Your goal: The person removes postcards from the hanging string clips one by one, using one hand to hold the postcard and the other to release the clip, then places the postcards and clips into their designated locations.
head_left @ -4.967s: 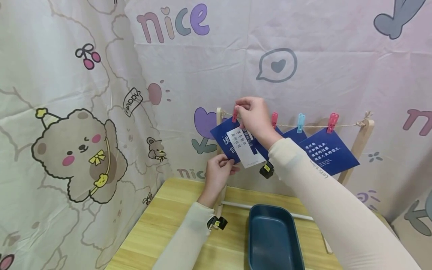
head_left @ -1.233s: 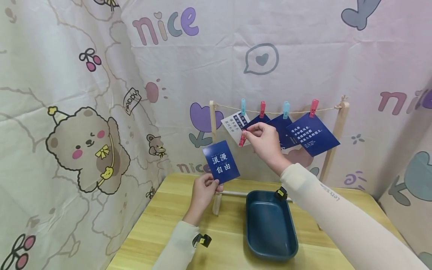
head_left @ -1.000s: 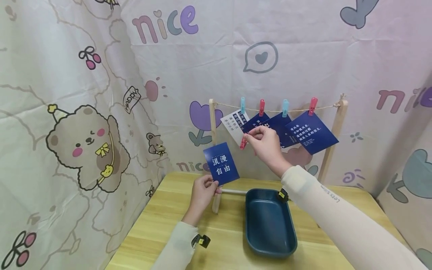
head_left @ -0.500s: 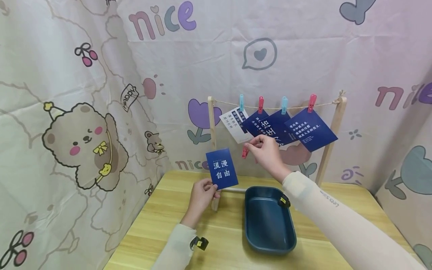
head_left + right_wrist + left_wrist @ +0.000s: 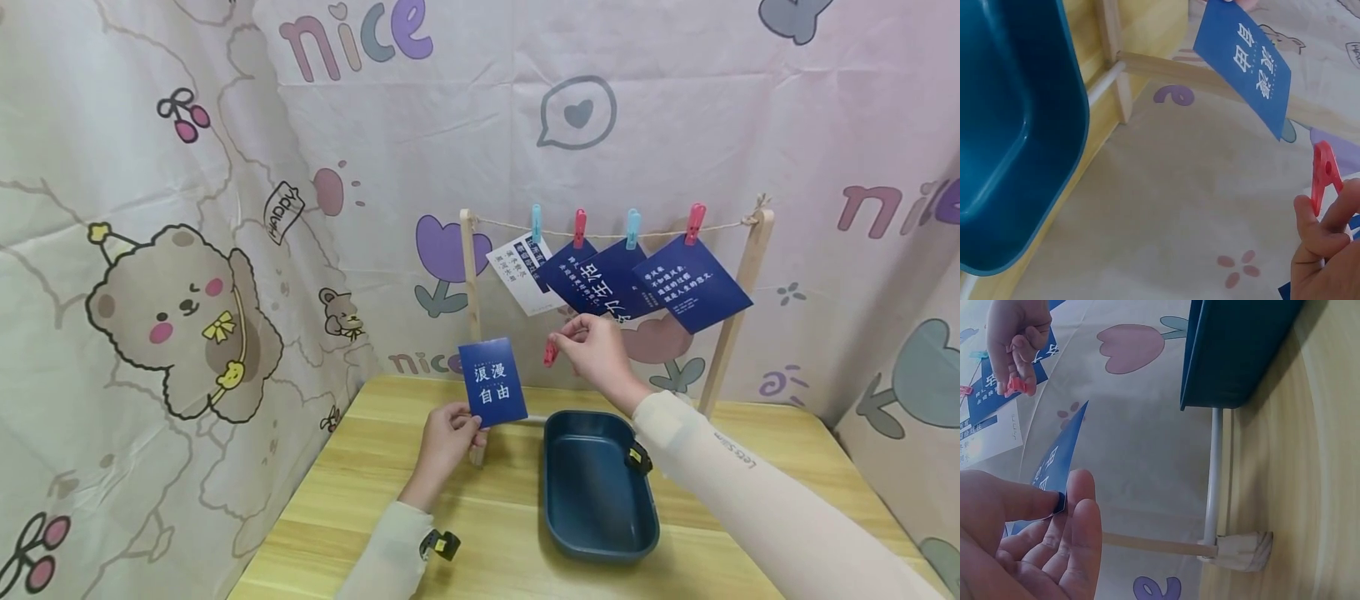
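My left hand (image 5: pixel 447 437) pinches the lower edge of a blue card (image 5: pixel 495 382) with white characters, between thumb and fingers. The card stands upright, off the line, left of the tray. Between the thumb and finger of my right hand (image 5: pixel 597 352) is a red clothespin (image 5: pixel 551 351), pointing down and apart from the card. In the right wrist view the clothespin (image 5: pixel 1324 172) shows its side. Behind, a white card (image 5: pixel 522 275) and several blue cards (image 5: pixel 693 285) hang from a string (image 5: pixel 611 236) by pink-red and light blue clothespins (image 5: pixel 632 228).
A dark blue tray (image 5: pixel 550 500) sits on the wooden table (image 5: pixel 360 492) below my right hand. The string runs between two wooden posts (image 5: pixel 738 304), joined low by a white rod (image 5: pixel 1215 469). A printed cloth (image 5: pixel 420 125) hangs behind.
Five seconds ago my right hand held a red clothespin up at the string above the blue card. Both that card and clothespin are now off the string, and my right hand has come down.
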`<state>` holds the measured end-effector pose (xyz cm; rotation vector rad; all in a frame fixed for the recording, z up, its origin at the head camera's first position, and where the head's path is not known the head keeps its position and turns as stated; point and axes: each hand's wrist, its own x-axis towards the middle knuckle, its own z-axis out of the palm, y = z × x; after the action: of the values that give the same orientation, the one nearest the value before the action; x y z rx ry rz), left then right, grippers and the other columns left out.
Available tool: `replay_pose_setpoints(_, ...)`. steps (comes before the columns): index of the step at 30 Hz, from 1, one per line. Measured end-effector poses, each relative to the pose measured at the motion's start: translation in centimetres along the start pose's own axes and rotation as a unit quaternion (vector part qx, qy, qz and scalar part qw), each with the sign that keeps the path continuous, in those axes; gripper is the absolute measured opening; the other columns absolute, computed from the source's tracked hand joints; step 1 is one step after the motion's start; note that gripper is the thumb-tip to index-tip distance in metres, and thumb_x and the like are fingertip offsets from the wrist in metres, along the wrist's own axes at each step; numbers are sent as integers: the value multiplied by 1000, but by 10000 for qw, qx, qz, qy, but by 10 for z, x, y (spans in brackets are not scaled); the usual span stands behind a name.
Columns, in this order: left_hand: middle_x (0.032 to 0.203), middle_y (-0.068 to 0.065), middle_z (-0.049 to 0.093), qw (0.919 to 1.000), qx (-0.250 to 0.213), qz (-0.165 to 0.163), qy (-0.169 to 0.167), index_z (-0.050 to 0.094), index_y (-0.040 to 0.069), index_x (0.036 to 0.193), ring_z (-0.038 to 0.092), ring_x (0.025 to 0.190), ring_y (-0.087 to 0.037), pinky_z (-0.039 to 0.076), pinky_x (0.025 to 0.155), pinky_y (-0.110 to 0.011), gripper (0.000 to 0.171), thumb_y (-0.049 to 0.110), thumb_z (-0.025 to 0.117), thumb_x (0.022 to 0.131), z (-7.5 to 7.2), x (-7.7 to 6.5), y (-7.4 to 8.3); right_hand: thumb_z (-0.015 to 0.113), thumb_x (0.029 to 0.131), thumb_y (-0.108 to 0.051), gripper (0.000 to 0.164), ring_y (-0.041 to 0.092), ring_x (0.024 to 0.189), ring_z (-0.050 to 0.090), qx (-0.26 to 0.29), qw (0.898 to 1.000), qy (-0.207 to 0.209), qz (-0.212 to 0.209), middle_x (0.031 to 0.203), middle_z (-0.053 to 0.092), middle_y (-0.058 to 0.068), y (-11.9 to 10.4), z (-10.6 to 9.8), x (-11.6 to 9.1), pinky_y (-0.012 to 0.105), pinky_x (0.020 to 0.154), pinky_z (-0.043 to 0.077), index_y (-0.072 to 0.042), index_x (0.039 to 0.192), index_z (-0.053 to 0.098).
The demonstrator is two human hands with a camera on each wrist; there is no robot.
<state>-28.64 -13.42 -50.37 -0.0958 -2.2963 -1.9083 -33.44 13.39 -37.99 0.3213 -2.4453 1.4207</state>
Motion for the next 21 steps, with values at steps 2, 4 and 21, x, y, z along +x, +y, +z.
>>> replay_pose_setpoints(2, 99, -31, 79, 10000, 3, -35, -10, 69, -13, 124, 75, 67, -21, 69, 69, -42, 25, -4, 66, 101, -1, 0, -2, 77, 103, -27, 21, 20, 49, 60, 11, 10000, -18, 21, 94, 81, 13, 2, 0, -1, 30, 46, 48, -7, 103, 71)
replay_pose_setpoints(4, 100, -31, 79, 10000, 36, -50, -23, 69, -13, 124, 76, 68, -23, 69, 69, -43, 25, -3, 66, 101, -2, -1, -3, 77, 103, -27, 21, 20, 49, 60, 3, 10000, -33, 42, 90, 81, 11, 3, 0, -2, 30, 46, 49, -8, 102, 71)
replay_pose_setpoints(21, 98, -33, 77, 9994, 110, -210, -238, 69, -14, 120, 75, 67, -20, 69, 69, -43, 20, -4, 65, 102, -6, -10, -17, 79, 102, -27, 22, 20, 48, 58, -264, 9994, -198, 134, 83, 76, 9, 30, 1, -14, 32, 47, 48, -7, 98, 71)
